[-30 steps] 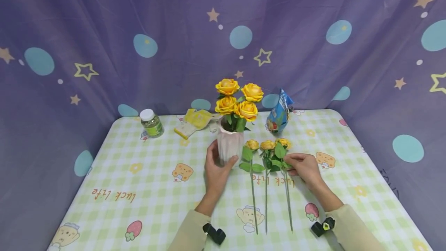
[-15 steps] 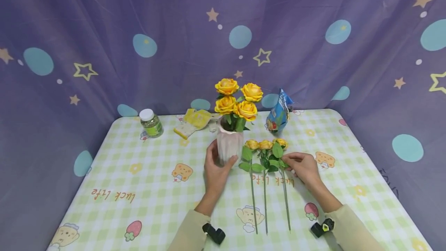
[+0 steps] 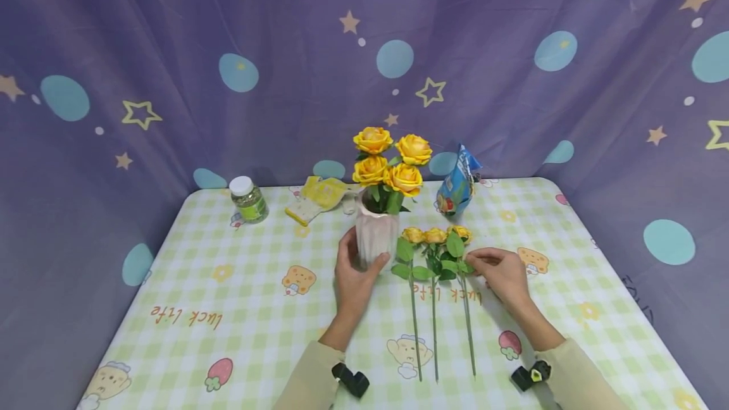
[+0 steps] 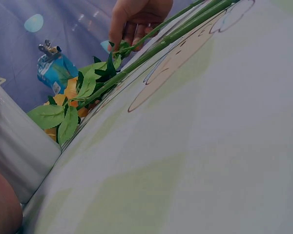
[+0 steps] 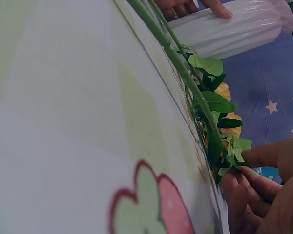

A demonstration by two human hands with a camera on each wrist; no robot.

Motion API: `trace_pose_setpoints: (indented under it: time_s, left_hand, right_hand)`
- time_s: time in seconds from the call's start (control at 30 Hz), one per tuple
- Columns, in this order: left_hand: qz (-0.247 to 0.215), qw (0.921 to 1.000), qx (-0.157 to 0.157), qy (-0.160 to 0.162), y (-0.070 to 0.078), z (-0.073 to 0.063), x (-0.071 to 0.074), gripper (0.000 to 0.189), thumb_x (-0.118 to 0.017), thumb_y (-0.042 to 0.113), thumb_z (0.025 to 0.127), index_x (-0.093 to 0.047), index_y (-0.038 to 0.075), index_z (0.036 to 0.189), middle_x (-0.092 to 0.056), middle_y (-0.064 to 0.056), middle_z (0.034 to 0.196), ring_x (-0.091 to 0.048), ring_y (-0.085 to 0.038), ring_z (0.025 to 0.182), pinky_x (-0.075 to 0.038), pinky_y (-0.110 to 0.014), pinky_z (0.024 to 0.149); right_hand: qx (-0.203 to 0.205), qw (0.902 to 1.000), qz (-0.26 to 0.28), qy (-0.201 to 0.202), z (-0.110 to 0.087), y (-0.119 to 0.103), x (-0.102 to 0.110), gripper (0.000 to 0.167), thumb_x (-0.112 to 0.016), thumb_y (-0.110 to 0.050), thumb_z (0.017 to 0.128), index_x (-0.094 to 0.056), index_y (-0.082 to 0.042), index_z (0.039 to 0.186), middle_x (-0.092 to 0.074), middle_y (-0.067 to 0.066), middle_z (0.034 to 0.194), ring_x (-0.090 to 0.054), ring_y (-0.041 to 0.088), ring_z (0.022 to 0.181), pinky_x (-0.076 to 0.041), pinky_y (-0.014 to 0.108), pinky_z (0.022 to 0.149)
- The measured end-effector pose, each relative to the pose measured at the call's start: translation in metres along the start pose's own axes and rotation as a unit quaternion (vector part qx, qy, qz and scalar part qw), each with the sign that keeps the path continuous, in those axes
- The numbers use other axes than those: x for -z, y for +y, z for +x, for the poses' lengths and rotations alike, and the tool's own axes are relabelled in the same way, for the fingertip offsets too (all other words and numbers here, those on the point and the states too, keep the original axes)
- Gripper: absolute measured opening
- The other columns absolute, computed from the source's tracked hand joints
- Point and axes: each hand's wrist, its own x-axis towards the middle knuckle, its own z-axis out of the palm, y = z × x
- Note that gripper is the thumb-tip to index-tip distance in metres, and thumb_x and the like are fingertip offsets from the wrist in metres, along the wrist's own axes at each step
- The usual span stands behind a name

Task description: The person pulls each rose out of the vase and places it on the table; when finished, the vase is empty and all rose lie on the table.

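My left hand (image 3: pixel 354 283) grips the lower part of a whitish ribbed vase (image 3: pixel 377 236), fingers behind it and thumb across the front. Several yellow artificial roses (image 3: pixel 405 180) stand upright in the vase. To its right, three more yellow roses lie side by side on the tablecloth, their stems pointing toward me. My right hand (image 3: pixel 504 277) pinches a leaf of the rightmost rose (image 3: pixel 468 324) between thumb and fingertips. That pinch shows closely in the right wrist view, at the green leaves (image 5: pixel 239 146). In the left wrist view the vase (image 4: pixel 19 146) appears tilted by the camera angle.
Behind the vase lies a yellow and white glove (image 3: pixel 319 198). A jar (image 3: pixel 249 201) with a white lid stands at the back left, and a blue snack bag (image 3: pixel 455 185) with a clip at the back right. A purple curtain (image 3: pixel 319 93) hangs behind the table.
The rightmost rose has shifted slightly left toward the middle one, with my right hand at its leaf. My left hand and the vase have stayed in place.
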Motion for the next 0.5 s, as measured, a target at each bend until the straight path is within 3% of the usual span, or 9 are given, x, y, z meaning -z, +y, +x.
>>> trace_pose_setpoints:
  time_s: [0.27,0.5]
  left_hand:
    - [0.007,1.0000,0.002,0.001,0.000,0.000,0.000,0.082,-0.095,0.025,0.090,-0.053,0.019,0.160,-0.060,-0.005,0.160,-0.055,-0.029,0.149,-0.038,-0.056,0.128]
    - [-0.001,1.0000,0.002,0.004,0.001,-0.001,-0.001,0.080,-0.095,0.021,0.090,-0.054,0.018,0.159,-0.060,-0.007,0.160,-0.055,-0.030,0.149,-0.037,-0.057,0.129]
  right_hand:
    - [0.047,0.9967,-0.019,0.064,-0.002,-0.008,0.005,0.020,-0.085,-0.022,0.100,-0.086,-0.005,0.111,-0.084,0.008,0.098,-0.071,0.003,0.077,-0.055,0.017,0.067]
    - [0.086,0.9907,0.027,0.102,-0.005,-0.019,0.004,0.014,-0.086,-0.020,0.100,-0.087,-0.007,0.106,-0.084,0.008,0.092,-0.076,0.012,0.075,-0.054,0.018,0.063]
